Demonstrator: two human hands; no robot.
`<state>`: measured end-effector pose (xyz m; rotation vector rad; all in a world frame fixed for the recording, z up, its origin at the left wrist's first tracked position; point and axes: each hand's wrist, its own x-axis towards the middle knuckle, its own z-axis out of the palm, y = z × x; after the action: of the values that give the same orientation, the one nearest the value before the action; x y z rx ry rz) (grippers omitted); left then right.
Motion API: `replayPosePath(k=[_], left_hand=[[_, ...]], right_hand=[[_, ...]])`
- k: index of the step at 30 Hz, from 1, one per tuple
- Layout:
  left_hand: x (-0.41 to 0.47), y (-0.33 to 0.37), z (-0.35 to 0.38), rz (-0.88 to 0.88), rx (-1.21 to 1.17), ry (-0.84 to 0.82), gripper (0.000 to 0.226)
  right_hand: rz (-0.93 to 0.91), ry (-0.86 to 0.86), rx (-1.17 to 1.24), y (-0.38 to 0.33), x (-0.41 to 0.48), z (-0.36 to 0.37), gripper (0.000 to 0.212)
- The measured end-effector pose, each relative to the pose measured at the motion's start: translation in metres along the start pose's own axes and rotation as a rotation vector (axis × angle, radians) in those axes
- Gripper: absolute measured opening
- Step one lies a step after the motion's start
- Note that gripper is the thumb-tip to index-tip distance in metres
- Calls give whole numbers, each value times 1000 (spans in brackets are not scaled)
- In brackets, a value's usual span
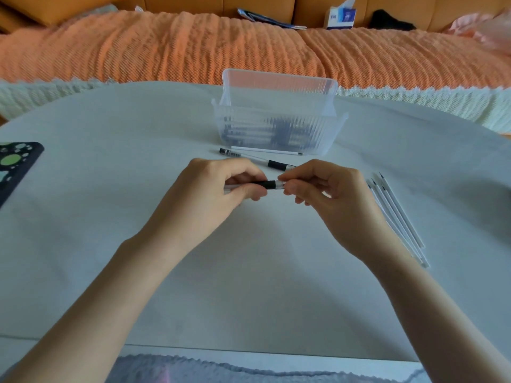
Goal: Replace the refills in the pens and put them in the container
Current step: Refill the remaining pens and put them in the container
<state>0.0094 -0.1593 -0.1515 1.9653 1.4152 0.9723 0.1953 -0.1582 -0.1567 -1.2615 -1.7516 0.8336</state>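
I hold one pen level above the white table. My left hand grips its clear barrel, and my right hand pinches the clear tip beside the black grip. A second pen lies just behind my hands. A loose white refill rests against the front of the clear ribbed container, whose lid stands open and which has several pens inside. Several white refills lie in a bunch to the right of my right hand.
A dark tablet or phone with green dots sits at the table's left edge. Behind the table runs a sofa with an orange blanket, a tissue box and papers on it.
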Motion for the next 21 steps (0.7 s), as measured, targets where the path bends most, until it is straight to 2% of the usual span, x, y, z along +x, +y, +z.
replayPosePath(k=[4,7,12,16,21], left_hand=[[4,-7,-2,-21,103,23,9],[4,-11,-6,-25,155,48,8],[6,-10,-6,-18,154,53,8],[9,-11,-5,-10,145,54,9],[14,-13,-5,4,136,73,11]], right_hand=[[51,70,-132,16,7,-8,20],[-8,124,-422,30,13,-13,23],[-94,54,-699,41,22,-6,35],[-118,29,-761,45,26,4,31],[-163,79,-669,42,20,5,8]])
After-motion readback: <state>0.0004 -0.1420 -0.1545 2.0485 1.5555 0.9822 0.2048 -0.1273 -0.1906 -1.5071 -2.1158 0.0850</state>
